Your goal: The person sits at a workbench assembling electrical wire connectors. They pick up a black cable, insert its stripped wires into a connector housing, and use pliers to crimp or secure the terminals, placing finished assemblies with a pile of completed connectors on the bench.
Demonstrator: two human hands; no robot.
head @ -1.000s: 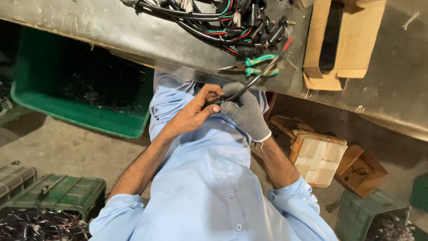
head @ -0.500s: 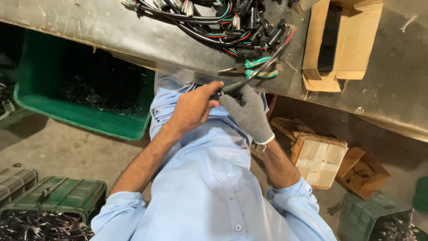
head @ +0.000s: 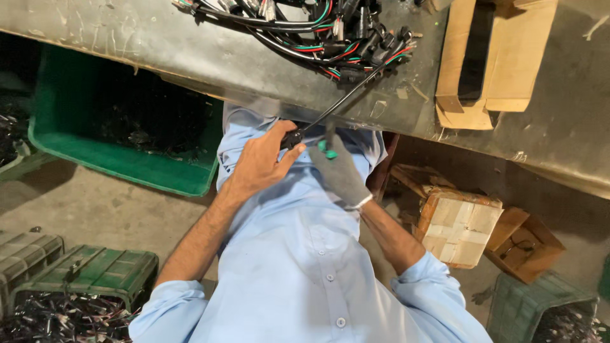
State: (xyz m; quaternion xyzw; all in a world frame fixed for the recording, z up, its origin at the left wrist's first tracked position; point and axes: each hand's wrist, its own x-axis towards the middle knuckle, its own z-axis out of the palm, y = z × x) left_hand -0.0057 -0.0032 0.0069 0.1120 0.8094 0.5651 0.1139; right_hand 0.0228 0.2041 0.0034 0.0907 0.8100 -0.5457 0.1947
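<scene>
My bare left hand [head: 257, 166] pinches the black end of a long black cable [head: 346, 95], just below the table's edge and in front of my light blue shirt. The cable runs taut up and to the right into a tangled bundle of black, red and green wires [head: 318, 32] lying on the grey metal table [head: 159, 44]. My right hand [head: 343, 174], in a grey glove, sits beside the left and grips a green-handled tool [head: 327, 149]. Only a bit of the tool's handle shows.
An open brown cardboard box [head: 489, 57] lies on the table at the right. On the floor stand a green plastic tub [head: 127, 159], green crates [head: 82, 273] with wire scraps at the left, taped cardboard boxes [head: 460, 225] and another green crate [head: 540, 305] at the right.
Both hands have drawn back from the table edge toward my chest, pulling the black cable straight. The green-handled tool has come off the table edge with my gloved right hand.
</scene>
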